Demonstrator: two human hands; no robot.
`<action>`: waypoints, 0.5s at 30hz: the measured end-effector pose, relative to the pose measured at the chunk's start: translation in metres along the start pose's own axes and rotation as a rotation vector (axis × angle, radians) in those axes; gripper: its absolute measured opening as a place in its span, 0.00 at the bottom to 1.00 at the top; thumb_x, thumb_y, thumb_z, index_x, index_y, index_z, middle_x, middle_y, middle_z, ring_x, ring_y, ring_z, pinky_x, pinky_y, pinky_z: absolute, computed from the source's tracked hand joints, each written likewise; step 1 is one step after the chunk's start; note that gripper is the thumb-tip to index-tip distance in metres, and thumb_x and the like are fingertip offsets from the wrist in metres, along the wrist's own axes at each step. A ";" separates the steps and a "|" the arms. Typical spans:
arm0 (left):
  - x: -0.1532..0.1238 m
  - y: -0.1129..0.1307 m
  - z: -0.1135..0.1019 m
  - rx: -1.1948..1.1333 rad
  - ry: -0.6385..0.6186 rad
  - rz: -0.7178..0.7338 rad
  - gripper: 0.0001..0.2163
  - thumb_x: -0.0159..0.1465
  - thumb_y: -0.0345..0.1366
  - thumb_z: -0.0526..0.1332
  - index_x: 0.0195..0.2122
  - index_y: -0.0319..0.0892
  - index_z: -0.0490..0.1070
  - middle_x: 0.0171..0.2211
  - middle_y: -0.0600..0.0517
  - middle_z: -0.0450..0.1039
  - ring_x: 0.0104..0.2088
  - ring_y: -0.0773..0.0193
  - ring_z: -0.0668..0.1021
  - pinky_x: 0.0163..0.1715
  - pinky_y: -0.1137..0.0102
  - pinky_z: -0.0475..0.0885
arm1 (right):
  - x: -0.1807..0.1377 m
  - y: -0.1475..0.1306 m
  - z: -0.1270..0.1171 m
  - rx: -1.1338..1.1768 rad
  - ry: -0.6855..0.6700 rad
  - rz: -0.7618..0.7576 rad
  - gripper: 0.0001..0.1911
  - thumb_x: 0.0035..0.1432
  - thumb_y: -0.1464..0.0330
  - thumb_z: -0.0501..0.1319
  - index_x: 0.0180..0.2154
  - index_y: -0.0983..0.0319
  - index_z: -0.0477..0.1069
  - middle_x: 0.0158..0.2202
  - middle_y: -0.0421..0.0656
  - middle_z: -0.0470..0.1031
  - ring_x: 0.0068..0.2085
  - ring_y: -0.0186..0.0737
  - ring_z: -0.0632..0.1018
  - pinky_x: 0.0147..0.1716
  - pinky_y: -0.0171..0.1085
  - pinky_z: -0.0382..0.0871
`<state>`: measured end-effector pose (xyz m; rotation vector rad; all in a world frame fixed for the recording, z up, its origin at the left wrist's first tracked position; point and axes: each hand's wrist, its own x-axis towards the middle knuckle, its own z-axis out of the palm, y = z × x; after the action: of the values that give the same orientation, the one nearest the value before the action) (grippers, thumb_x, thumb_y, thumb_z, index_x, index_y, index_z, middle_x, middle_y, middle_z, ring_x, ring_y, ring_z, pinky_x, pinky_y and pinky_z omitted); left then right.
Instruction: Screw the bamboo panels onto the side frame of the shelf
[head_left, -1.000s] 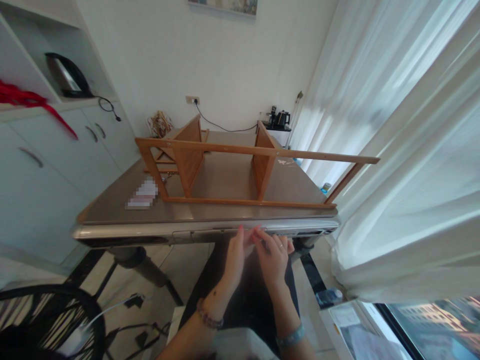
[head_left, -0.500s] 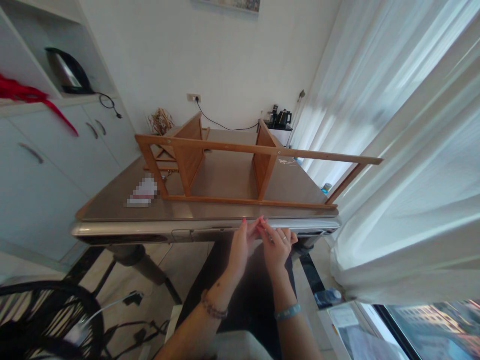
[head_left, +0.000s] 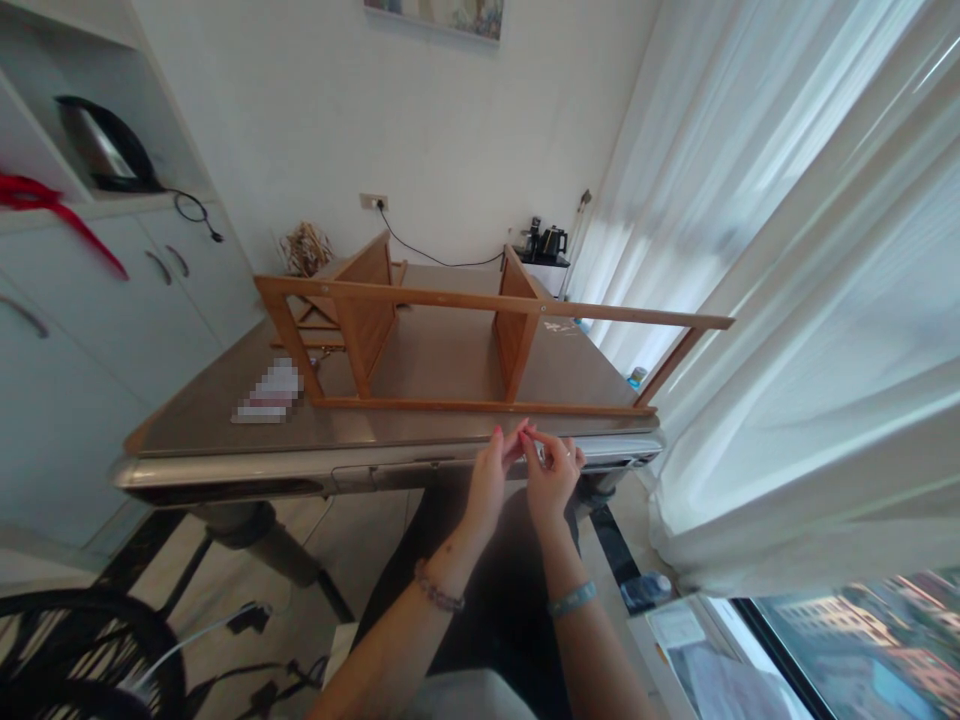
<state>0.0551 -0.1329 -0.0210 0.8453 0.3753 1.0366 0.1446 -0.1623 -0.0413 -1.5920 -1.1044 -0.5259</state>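
Observation:
A long wooden shelf frame (head_left: 480, 300) lies on its side on the grey-brown table (head_left: 420, 365), with two upright panels inside it. My left hand (head_left: 491, 475) and my right hand (head_left: 553, 476) are raised together at the table's near edge, just in front of the frame's lower rail. Their fingertips meet in a pinch around something too small to make out. A bead bracelet is on my left wrist, a pale band on my right.
A blurred-out paper (head_left: 270, 395) lies on the table's left part. White cabinets (head_left: 112, 320) with a kettle (head_left: 101, 150) stand at left, white curtains (head_left: 787, 300) at right. A small stand with a black kettle (head_left: 547, 242) is at the back. Cables (head_left: 247, 620) lie on the floor.
Both hands have risen from below the table's edge up to its rim, staying pinched together. The view has shifted slightly to the right.

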 end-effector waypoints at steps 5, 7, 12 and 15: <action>0.000 0.006 0.004 -0.086 -0.020 -0.032 0.21 0.64 0.50 0.55 0.46 0.40 0.77 0.49 0.43 0.75 0.54 0.54 0.74 0.58 0.61 0.61 | 0.002 0.000 0.007 -0.064 0.052 -0.061 0.17 0.62 0.56 0.57 0.32 0.59 0.77 0.17 0.33 0.63 0.23 0.31 0.64 0.38 0.38 0.54; 0.002 0.010 0.006 -0.132 -0.001 -0.045 0.20 0.63 0.49 0.57 0.46 0.39 0.76 0.47 0.43 0.77 0.52 0.55 0.75 0.56 0.62 0.63 | 0.003 0.001 0.008 -0.104 0.048 -0.101 0.17 0.62 0.56 0.56 0.30 0.59 0.77 0.17 0.35 0.66 0.23 0.31 0.65 0.38 0.39 0.54; 0.014 0.015 0.004 -0.231 0.024 -0.195 0.15 0.59 0.39 0.64 0.47 0.42 0.74 0.35 0.50 0.80 0.36 0.66 0.79 0.42 0.71 0.70 | -0.001 0.007 0.003 -0.139 -0.019 -0.223 0.15 0.63 0.58 0.56 0.30 0.57 0.76 0.17 0.36 0.70 0.25 0.33 0.68 0.38 0.40 0.54; 0.019 0.016 0.000 -0.182 -0.041 -0.289 0.12 0.57 0.37 0.66 0.42 0.39 0.77 0.33 0.49 0.79 0.32 0.68 0.78 0.39 0.72 0.71 | -0.004 0.006 0.000 -0.136 -0.001 -0.240 0.14 0.62 0.59 0.57 0.29 0.57 0.75 0.18 0.36 0.71 0.25 0.33 0.68 0.37 0.40 0.53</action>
<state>0.0541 -0.1125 -0.0067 0.6264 0.3508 0.7709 0.1482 -0.1636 -0.0476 -1.5838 -1.2917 -0.7734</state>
